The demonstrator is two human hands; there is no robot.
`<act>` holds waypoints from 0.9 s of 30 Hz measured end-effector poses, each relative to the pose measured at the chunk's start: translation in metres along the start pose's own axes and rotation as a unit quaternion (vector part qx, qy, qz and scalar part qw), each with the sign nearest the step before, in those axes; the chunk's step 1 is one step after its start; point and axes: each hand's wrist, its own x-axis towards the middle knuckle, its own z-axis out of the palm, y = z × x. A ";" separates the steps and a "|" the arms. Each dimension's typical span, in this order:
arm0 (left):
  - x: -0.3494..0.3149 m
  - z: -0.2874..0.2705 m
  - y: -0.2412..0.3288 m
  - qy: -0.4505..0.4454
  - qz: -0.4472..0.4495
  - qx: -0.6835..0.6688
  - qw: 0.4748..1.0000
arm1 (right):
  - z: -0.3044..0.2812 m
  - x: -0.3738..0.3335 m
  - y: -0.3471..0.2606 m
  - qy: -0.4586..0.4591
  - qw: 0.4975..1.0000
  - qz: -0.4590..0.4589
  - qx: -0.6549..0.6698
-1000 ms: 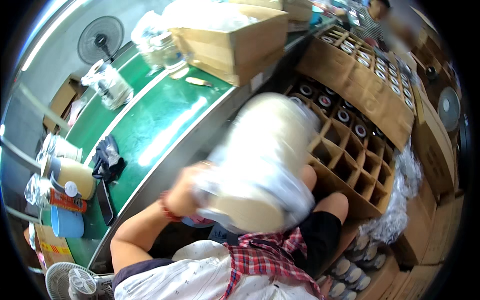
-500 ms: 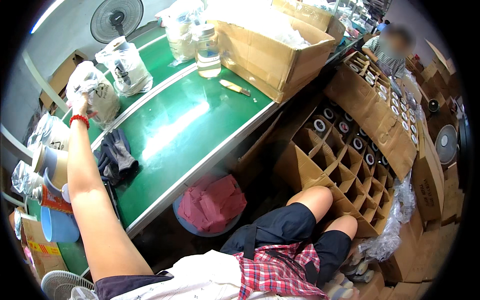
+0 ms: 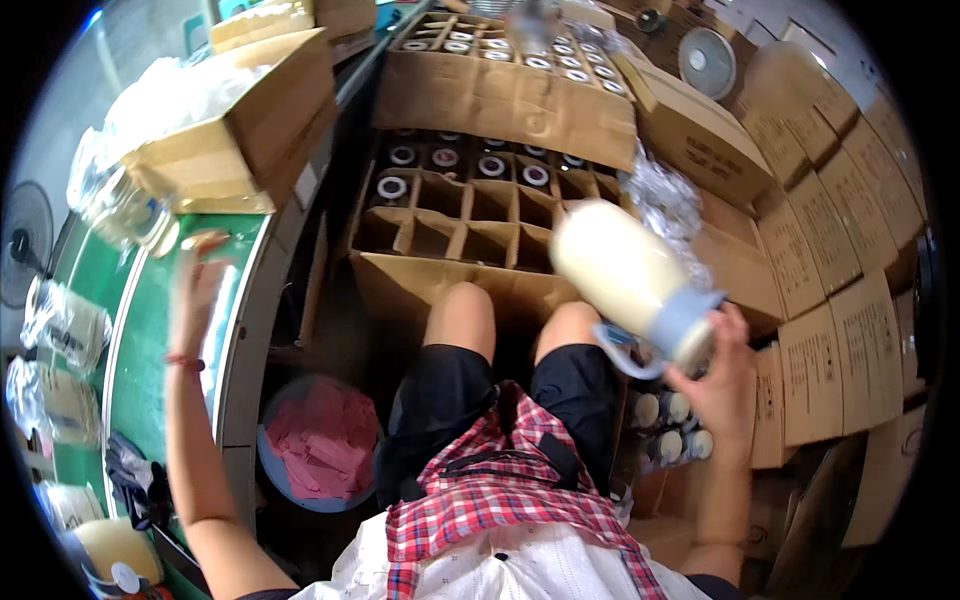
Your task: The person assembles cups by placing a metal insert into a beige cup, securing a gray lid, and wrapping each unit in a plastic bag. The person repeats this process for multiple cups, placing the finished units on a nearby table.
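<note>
My right hand (image 3: 725, 375) is closed round the collar end of a cream jug (image 3: 620, 262) with a grey-blue collar and handle. It is held tilted, its rounded end toward the upper left, above the right side of a divided carton (image 3: 470, 285). My left hand (image 3: 195, 290) is over the green bench (image 3: 140, 330), close to a small knife (image 3: 206, 240). Motion smears its fingers, so whether they touch or hold the knife cannot be made out. Several round, white-ringed tops stand in the carton's farther cells; the nearer cells show bare cardboard walls.
On the bench are a glass jar (image 3: 140, 215), a carton of plastic bags (image 3: 230, 150), bagged jugs (image 3: 65, 325), dark gloves (image 3: 135, 475) and another cream jug (image 3: 115, 550). A basin (image 3: 285, 475) of pink cloths (image 3: 325, 440) stands by my legs. Stacked cartons (image 3: 835, 350) line the right.
The view has swung right. My left hand has left the bagged jug at the bench's far side and is now near the knife. My right hand has come into view holding a cream jug.
</note>
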 end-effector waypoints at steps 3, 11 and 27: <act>-0.003 0.210 0.040 -0.246 0.016 -0.105 0.963 | 0.111 -0.046 -0.035 0.013 0.986 -0.134 0.101; -0.028 0.347 0.086 -0.303 -0.040 -0.300 0.904 | 0.098 -0.028 -0.032 0.033 0.932 -0.016 0.361; -0.001 0.319 0.140 -0.330 0.198 -0.085 0.919 | 0.245 0.136 -0.013 -0.360 0.426 0.129 0.820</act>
